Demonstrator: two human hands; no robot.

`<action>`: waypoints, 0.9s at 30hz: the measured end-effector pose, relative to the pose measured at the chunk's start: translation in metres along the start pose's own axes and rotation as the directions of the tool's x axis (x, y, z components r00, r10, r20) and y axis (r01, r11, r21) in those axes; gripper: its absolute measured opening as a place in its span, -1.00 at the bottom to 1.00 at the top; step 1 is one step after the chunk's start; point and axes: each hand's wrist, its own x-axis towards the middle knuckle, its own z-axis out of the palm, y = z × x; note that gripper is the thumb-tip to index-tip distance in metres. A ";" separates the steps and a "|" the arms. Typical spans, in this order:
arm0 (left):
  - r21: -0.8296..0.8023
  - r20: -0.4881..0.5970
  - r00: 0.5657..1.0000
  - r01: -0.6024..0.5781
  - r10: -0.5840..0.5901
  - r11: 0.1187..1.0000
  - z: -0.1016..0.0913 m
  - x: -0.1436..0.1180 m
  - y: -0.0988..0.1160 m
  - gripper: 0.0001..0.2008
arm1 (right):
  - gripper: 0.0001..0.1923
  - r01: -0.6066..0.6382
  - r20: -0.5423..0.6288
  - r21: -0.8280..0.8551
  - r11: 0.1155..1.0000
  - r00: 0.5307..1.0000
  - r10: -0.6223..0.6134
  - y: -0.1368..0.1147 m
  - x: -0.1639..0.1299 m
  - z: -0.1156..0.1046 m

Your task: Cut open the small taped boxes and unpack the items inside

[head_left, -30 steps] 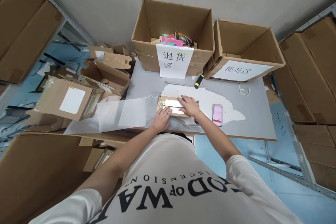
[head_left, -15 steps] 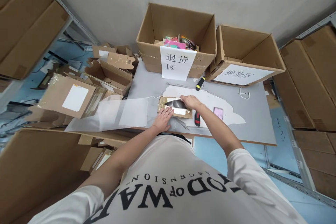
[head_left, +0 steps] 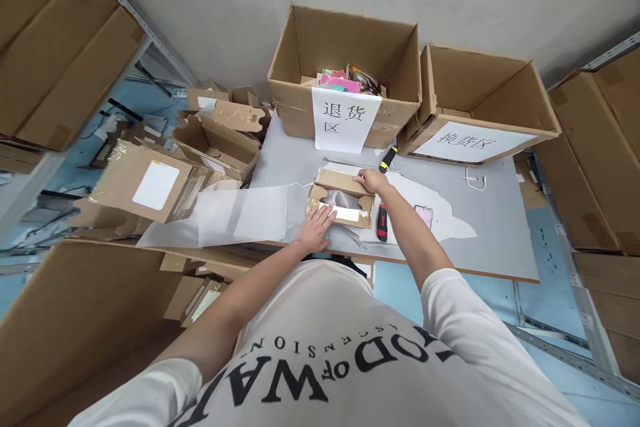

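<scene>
A small flat cardboard parcel [head_left: 342, 201] lies on the grey table [head_left: 490, 227] in front of me. My right hand [head_left: 373, 180] grips its far flap [head_left: 340, 181] and holds it lifted, showing something grey and crumpled inside. My left hand [head_left: 316, 228] presses flat on the near edge of the parcel, over a white label. A red and black box cutter [head_left: 383, 222] lies just right of the parcel, and a pink phone [head_left: 424, 216] a little farther right.
Two large open cartons with paper signs stand at the table's back: the left carton [head_left: 345, 60] holds colourful packets, the right carton [head_left: 480, 103] looks bare. A yellow and black tool [head_left: 387, 159] lies between them. Torn cardboard boxes [head_left: 210, 140] pile up left. Shelved cartons flank both sides.
My right hand has moved from lying flat on the parcel's top to its far flap and lifted it open. My left hand stayed on the near edge.
</scene>
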 end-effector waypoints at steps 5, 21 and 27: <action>-0.011 -0.011 1.000 -0.002 0.002 1.000 -0.003 0.002 0.001 -0.17 | -0.50 -0.145 -0.200 0.029 0.989 0.969 0.148 -0.004 -0.004 0.026; -0.099 0.093 0.993 -0.065 0.074 0.993 -0.056 0.030 -0.093 0.03 | -0.23 0.316 -0.020 -0.201 0.927 0.945 -0.326 -0.036 -0.094 0.047; -0.140 0.124 0.990 -0.042 0.059 0.989 -0.044 0.036 -0.102 -0.04 | -0.49 0.218 0.013 -0.252 0.943 0.975 -0.222 -0.050 -0.090 0.042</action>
